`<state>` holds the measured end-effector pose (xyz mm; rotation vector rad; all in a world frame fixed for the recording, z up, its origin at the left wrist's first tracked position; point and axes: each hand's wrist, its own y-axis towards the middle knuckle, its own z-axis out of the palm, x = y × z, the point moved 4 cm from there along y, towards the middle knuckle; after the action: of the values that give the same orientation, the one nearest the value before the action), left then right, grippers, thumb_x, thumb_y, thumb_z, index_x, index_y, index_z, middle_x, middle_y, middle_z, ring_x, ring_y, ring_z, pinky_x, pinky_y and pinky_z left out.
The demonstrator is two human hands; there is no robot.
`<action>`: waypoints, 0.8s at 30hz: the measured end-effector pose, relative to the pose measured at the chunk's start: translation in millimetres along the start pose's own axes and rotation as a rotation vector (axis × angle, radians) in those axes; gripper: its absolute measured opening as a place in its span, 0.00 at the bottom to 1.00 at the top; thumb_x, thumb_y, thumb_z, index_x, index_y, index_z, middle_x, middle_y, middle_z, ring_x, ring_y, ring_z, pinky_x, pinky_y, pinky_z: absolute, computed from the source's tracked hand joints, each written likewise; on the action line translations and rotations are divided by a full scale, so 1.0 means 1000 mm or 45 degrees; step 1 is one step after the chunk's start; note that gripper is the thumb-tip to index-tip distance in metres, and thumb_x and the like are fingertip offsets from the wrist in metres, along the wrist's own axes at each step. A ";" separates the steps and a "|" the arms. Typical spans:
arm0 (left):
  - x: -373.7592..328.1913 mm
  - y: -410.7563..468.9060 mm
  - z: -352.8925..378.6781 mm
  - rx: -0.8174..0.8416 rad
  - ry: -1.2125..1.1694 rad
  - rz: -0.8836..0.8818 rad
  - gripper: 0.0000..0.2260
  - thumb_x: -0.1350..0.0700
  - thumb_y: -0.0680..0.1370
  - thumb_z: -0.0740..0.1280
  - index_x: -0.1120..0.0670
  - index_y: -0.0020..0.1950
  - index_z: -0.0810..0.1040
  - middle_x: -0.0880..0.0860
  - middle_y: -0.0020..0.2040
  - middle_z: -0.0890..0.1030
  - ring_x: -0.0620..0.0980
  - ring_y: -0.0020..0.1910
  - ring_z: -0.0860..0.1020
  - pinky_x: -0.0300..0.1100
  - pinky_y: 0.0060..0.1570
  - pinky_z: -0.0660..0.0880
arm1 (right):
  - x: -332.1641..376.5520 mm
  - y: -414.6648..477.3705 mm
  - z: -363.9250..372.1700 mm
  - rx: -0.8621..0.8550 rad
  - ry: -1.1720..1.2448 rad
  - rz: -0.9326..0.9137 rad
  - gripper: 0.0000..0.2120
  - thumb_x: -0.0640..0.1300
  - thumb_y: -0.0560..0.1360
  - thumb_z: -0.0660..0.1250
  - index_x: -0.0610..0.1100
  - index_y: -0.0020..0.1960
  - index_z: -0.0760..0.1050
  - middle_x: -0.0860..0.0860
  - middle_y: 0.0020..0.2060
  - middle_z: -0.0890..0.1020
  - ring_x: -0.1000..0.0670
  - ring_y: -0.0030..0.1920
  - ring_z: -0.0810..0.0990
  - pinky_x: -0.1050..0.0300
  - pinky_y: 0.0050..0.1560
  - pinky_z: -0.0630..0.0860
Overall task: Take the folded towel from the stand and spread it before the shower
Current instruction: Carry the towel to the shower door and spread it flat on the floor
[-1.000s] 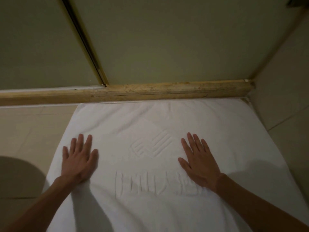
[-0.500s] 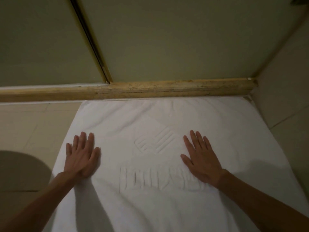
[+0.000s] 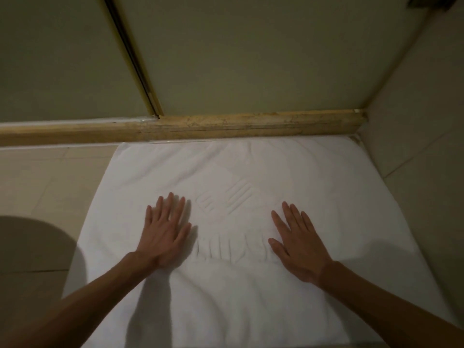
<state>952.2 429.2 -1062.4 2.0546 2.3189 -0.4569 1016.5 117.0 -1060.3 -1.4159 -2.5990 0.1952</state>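
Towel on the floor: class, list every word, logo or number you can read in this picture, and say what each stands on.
Nothing can be read for certain.
Embossed emblem on the white towel: slanted bars, no letters.
Embossed row of characters below it: too faint and creased to read.

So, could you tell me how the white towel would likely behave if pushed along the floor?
The towel is probably floppy: soft ripples bunch between the left hand and right hand, so a push would likely wrinkle it rather than shift it whole. It may slip on the smooth floor tiles. Its raised pattern suggests thick, fairly heavy cloth.
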 end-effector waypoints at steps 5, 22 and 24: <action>-0.074 -0.020 0.018 0.015 -0.016 0.015 0.32 0.37 0.74 0.32 0.47 0.77 0.36 0.55 0.78 0.36 0.56 0.75 0.33 0.54 0.73 0.35 | 0.004 -0.024 0.002 0.032 0.010 0.016 0.32 0.62 0.78 0.36 0.48 0.77 0.39 0.42 0.76 0.39 0.44 0.75 0.36 0.49 0.74 0.36; -0.125 -0.054 0.053 -0.006 0.097 0.131 0.29 0.38 0.79 0.39 0.46 0.77 0.37 0.53 0.78 0.36 0.54 0.75 0.32 0.60 0.72 0.34 | 0.017 -0.046 0.020 0.050 -0.078 -0.022 0.34 0.65 0.74 0.29 0.48 0.76 0.35 0.43 0.75 0.36 0.44 0.75 0.34 0.45 0.75 0.38; -0.118 -0.056 0.052 -0.021 0.076 0.113 0.28 0.38 0.79 0.39 0.46 0.77 0.37 0.53 0.78 0.36 0.53 0.75 0.32 0.59 0.72 0.35 | 0.017 -0.046 0.020 0.048 -0.094 -0.019 0.33 0.65 0.74 0.30 0.49 0.75 0.33 0.43 0.75 0.35 0.44 0.75 0.34 0.45 0.75 0.38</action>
<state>904.7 298.3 -1076.7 2.1818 2.2430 -0.3777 965.5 105.5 -1069.4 -1.4024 -2.6487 0.2982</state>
